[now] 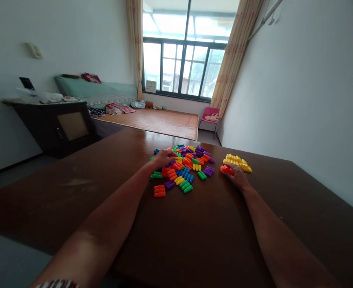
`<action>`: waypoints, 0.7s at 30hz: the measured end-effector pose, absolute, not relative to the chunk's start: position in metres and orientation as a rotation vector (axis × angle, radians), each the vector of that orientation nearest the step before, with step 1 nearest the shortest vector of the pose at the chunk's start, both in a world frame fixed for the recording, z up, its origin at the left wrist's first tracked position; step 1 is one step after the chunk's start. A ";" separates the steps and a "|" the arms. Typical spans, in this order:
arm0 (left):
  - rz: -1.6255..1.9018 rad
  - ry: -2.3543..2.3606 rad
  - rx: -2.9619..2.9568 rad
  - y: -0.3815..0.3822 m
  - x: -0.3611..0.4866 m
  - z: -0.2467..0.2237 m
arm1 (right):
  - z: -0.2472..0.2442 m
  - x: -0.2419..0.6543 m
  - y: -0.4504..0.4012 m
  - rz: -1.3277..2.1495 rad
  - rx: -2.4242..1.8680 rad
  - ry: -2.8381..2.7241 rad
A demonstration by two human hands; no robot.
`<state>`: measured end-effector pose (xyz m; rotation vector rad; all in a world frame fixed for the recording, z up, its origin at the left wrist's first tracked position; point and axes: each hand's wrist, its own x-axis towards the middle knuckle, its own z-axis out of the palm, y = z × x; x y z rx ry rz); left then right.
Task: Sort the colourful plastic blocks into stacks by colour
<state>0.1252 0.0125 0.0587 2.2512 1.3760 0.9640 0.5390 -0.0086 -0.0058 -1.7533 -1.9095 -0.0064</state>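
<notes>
Where L hand (pixel 164 158) covers part of mixed pile (pixel 188 163), ctr of frame, pcs are hidden; fingertips nr yellow pc (pixel 178 159), grip unclear. R hand (pixel 238 177), right of ctr, touches red pc (pixel 226 169), partly covered; can't tell if gripped. Yellow group (pixel 238 161) just beyond. Pcs smooth, ribbed, round-ended; tabletop (pixel 194 240) dark, glossy.

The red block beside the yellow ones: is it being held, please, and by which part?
The right hand covers the right end of the red block; whether its grip is closed there cannot be told.
</notes>
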 end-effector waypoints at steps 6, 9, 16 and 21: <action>0.661 1.201 2.526 -0.003 0.134 0.070 | 0.014 0.530 -0.013 -0.250 -1.683 -1.837; 0.443 1.205 2.643 -0.012 0.135 0.083 | 0.030 0.516 -0.020 -0.361 -1.620 -1.823; -0.079 1.271 2.549 -0.024 0.133 0.107 | 0.042 0.483 -0.037 -0.490 -1.476 -2.023; -0.006 1.273 2.650 -0.026 0.143 0.090 | 0.044 0.468 -0.040 -0.449 -1.358 -2.148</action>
